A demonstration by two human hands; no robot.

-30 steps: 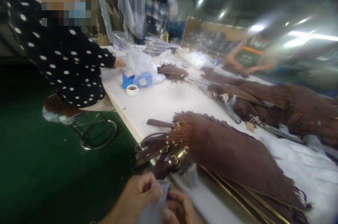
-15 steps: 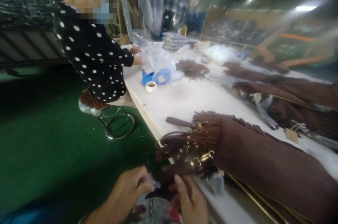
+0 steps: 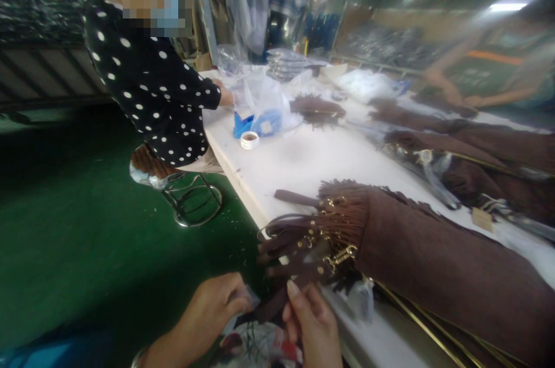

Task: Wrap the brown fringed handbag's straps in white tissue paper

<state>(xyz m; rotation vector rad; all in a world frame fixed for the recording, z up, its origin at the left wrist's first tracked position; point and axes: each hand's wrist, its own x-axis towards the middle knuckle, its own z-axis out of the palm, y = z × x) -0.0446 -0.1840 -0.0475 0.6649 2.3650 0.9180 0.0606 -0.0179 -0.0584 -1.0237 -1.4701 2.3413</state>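
Observation:
A stack of brown suede fringed bags point(image 3: 433, 264) lies along the near edge of the white table point(image 3: 303, 165), their brown straps with gold buckles point(image 3: 303, 240) hanging over the edge. My left hand point(image 3: 217, 310) is closed in a pinch on a small clear plastic piece point(image 3: 248, 298) just below the straps. My right hand point(image 3: 312, 322) is closed round the end of a dark brown strap point(image 3: 273, 305) that hangs from the bags. Both hands sit low, off the table's edge.
A person in a black polka-dot top point(image 3: 151, 84) sits on a stool point(image 3: 191, 200) at the far left of the table, beside plastic bags, a blue box point(image 3: 260, 123) and a tape roll point(image 3: 250, 140). More brown bags point(image 3: 477, 154) lie at right. Green floor point(image 3: 87, 240) is to the left.
The camera swung left and steadied. My hands moved from a pale plastic sheet to the hanging strap ends; my right hand now grips a strap.

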